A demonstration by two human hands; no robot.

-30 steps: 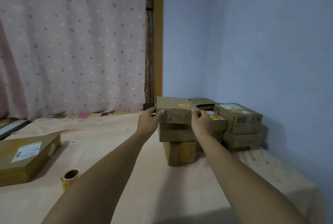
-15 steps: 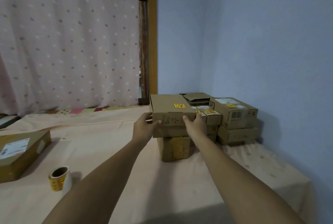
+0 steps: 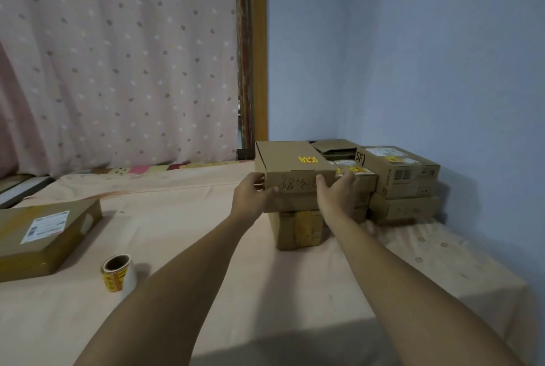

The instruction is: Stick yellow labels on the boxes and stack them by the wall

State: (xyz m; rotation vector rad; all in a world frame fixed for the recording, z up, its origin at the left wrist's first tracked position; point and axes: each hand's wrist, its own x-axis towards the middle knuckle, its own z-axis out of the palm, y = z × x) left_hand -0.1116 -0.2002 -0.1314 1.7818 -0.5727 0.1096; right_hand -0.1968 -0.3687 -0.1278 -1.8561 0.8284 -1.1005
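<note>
A flat cardboard box (image 3: 290, 163) with a yellow label (image 3: 307, 159) on its lid and handwriting on its front lies on top of a stack of boxes (image 3: 298, 228) near the blue wall. My left hand (image 3: 250, 196) holds its front left corner, thumb on the front face. My right hand (image 3: 339, 193) touches its front right corner with spread, nearly straight fingers. Further labelled boxes (image 3: 404, 172) are stacked to the right in the corner. A roll of yellow labels (image 3: 116, 272) stands on the bed at the lower left.
A large flat box (image 3: 47, 237) with a white shipping label lies at the left on the peach bedsheet (image 3: 191, 236). A dotted pink curtain (image 3: 118, 56) hangs behind, and a wooden post (image 3: 259, 50) meets the blue wall (image 3: 413, 56).
The top box has settled onto the stack. My right hand has slid to its right corner and its fingers have loosened. The view has shifted slightly.
</note>
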